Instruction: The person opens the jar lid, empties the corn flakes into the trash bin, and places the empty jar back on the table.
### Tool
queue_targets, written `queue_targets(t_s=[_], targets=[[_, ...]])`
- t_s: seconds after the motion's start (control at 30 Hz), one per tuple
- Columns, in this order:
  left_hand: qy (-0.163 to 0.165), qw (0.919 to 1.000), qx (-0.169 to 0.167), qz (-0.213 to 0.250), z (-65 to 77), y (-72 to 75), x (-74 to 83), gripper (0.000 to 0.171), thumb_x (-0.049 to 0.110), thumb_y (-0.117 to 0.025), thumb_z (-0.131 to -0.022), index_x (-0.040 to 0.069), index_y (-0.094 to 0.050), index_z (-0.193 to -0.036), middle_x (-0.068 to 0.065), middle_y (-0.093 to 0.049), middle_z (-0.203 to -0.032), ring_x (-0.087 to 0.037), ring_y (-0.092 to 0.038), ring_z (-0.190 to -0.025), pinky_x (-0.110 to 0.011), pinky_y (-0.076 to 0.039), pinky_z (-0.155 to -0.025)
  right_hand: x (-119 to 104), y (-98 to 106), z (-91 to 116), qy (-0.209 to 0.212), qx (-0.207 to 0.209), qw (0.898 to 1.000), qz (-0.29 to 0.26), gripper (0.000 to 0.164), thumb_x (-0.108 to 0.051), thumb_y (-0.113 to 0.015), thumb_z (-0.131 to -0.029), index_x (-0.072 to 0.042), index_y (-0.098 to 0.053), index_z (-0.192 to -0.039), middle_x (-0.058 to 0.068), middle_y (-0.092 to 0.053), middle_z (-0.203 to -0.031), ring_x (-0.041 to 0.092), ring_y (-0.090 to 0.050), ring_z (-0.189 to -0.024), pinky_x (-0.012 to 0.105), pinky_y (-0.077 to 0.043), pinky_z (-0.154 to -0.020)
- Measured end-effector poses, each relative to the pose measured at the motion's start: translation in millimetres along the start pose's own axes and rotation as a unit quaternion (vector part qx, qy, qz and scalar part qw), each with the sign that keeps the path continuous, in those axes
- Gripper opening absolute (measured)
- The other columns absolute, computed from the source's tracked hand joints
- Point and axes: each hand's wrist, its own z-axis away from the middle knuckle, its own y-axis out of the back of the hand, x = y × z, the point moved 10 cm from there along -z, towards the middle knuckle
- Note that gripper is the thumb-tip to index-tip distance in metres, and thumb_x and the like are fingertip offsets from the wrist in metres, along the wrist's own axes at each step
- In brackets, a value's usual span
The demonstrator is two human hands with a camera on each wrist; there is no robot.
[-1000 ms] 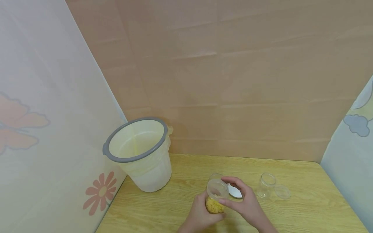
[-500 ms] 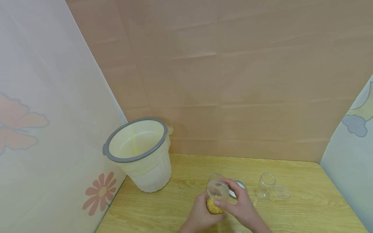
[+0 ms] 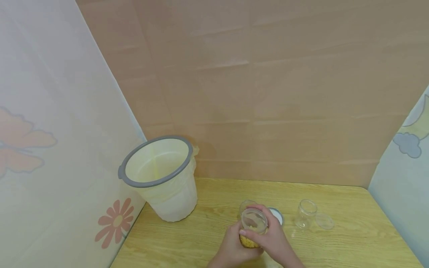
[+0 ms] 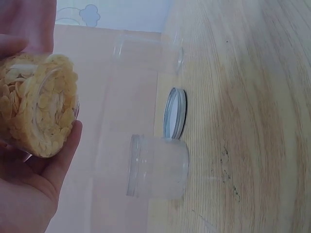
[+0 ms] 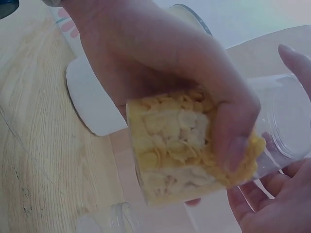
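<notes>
A clear jar of yellow flakes is held upright between both hands above the table. My left hand grips its lower, filled part; the thumb lies across the side in the right wrist view. My right hand curls round the upper, clear end, with the thumb along the front of the rim. Whether a clear lid covers that end is hard to tell. Behind the hands a second clear jar stands on the table, beside a silver-rimmed lid with a white inside.
Farther right stand another clear jar and a flat clear disc. A white bin with a grey rim stands at the left on the wooden table. Cloth-like panels rise behind and at both sides.
The right hand has shifted left and curled closer round the jar's upper end. The jar has moved slightly right and down. More of the silver-rimmed lid shows past the fingers.
</notes>
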Motion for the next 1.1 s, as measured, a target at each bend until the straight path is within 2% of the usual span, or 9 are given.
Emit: queue_targets(t_s=[0.07,0.3,0.4,0.53,0.67,0.77,0.87,0.97,1.1], targets=[[0.013,0.9999,0.001,-0.003,0.8,0.9,-1.8,0.062,0.005,-0.082,-0.079,0.027,-0.058,-0.132,0.005,-0.068,-0.123,-0.016,-0.064,-0.111,-0.035,-0.051,-0.097,0.7,3.1,0.3,0.003,0.004,1.000,0.009,0.057,-0.013,-0.088,-0.081,-0.021,-0.060,-0.131,-0.001,-0.065,-0.124,0.026,-0.058,-0.112,0.049,-0.047,-0.089],[0.069,0.9964,0.033,0.037,5.5,10.3,-13.4,0.054,0.002,-0.083,-0.074,0.016,-0.064,-0.123,0.006,-0.069,-0.103,-0.008,-0.066,-0.083,-0.031,-0.059,-0.070,-0.9,18.7,0.7,0.031,0.016,0.998,0.045,0.055,-0.014,-0.088,-0.081,-0.018,-0.063,-0.129,-0.004,-0.064,-0.126,0.026,-0.058,-0.114,0.055,-0.040,-0.096],[0.079,0.9956,0.040,0.030,5.9,13.1,-16.0,0.055,0.001,-0.083,-0.072,0.018,-0.064,-0.122,0.006,-0.069,-0.101,-0.008,-0.066,-0.083,-0.031,-0.059,-0.071,-2.0,22.1,1.8,0.036,0.017,0.998,0.055,0.050,-0.013,-0.087,-0.081,-0.019,-0.065,-0.126,-0.005,-0.065,-0.124,0.023,-0.059,-0.114,0.059,-0.038,-0.097],[0.072,0.9962,0.042,0.026,5.7,14.0,-16.5,0.057,0.000,-0.082,-0.072,0.016,-0.063,-0.124,0.005,-0.069,-0.102,-0.009,-0.066,-0.084,-0.031,-0.059,-0.071,-4.6,19.5,4.2,0.042,0.014,0.997,0.062,0.047,-0.013,-0.084,-0.085,-0.018,-0.065,-0.127,-0.005,-0.063,-0.125,0.024,-0.058,-0.115,0.059,-0.039,-0.097],[0.055,0.9976,0.036,0.021,4.3,12.2,-14.1,0.054,0.002,-0.082,-0.076,0.016,-0.062,-0.124,0.006,-0.069,-0.103,-0.008,-0.066,-0.084,-0.031,-0.059,-0.071,-3.3,13.1,5.7,0.027,0.013,0.998,0.057,0.048,-0.015,-0.083,-0.086,-0.017,-0.063,-0.130,-0.005,-0.062,-0.127,0.027,-0.055,-0.118,0.058,-0.040,-0.098],[0.032,0.9993,0.019,0.008,2.7,7.5,-9.7,0.053,0.008,-0.083,-0.081,0.020,-0.061,-0.127,0.006,-0.069,-0.109,-0.009,-0.067,-0.090,-0.030,-0.058,-0.075,0.0,8.4,6.1,0.004,0.011,0.999,0.047,0.051,-0.019,-0.084,-0.085,-0.019,-0.063,-0.132,-0.006,-0.063,-0.126,0.030,-0.053,-0.121,0.061,-0.039,-0.098],[0.008,0.9999,0.007,-0.001,1.4,3.3,-5.2,0.053,0.013,-0.083,-0.084,0.022,-0.059,-0.131,0.004,-0.069,-0.118,-0.013,-0.067,-0.102,-0.032,-0.056,-0.086,1.9,4.6,5.8,-0.008,0.009,0.999,0.037,0.053,-0.020,-0.086,-0.084,-0.021,-0.063,-0.131,-0.005,-0.063,-0.128,0.030,-0.053,-0.123,0.060,-0.040,-0.098],[-0.007,0.9999,0.007,-0.005,0.6,1.8,-2.4,0.052,0.014,-0.082,-0.086,0.020,-0.059,-0.132,0.004,-0.068,-0.123,-0.016,-0.065,-0.109,-0.035,-0.054,-0.092,2.0,1.3,4.8,-0.004,0.005,1.000,0.030,0.055,-0.019,-0.086,-0.084,-0.025,-0.062,-0.133,-0.006,-0.061,-0.133,0.029,-0.053,-0.124,0.058,-0.039,-0.100],[-0.007,0.9999,0.008,-0.009,0.4,1.1,-2.5,0.052,0.016,-0.082,-0.087,0.017,-0.059,-0.133,0.006,-0.067,-0.124,-0.015,-0.064,-0.111,-0.036,-0.052,-0.095,3.9,-4.4,4.3,0.006,-0.010,1.000,0.016,0.062,-0.016,-0.082,-0.087,-0.027,-0.054,-0.141,-0.005,-0.056,-0.141,0.028,-0.051,-0.129,0.061,-0.037,-0.102]])
